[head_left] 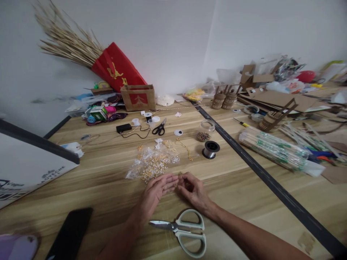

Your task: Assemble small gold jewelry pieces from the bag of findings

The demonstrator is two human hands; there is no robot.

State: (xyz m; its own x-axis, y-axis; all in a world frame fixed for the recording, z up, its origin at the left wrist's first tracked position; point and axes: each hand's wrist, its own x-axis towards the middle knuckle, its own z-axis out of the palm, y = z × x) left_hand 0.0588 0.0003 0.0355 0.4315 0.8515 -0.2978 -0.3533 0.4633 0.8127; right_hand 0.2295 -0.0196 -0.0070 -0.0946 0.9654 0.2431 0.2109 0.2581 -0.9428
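Observation:
My left hand [158,189] is held palm up over the wooden table, its fingers stretched out flat and close together. Against its fingertips, my right hand [193,191] is closed in a pinch; whatever lies between those fingers is too small to make out. Just beyond my hands is a spread of gold and silver jewellery findings [154,168], partly in clear bags. A short gold chain [185,148] lies to the right of them. Large scissors with pale handles [191,233] rest between my forearms, blades pointing left.
Behind stand a wire spool [210,149], a glass jar of beads [204,135] and black scissors [159,128]. A phone [71,233] and a white box [32,166] are at left. Bundled sticks [273,146] lie right of the dark strip [260,171].

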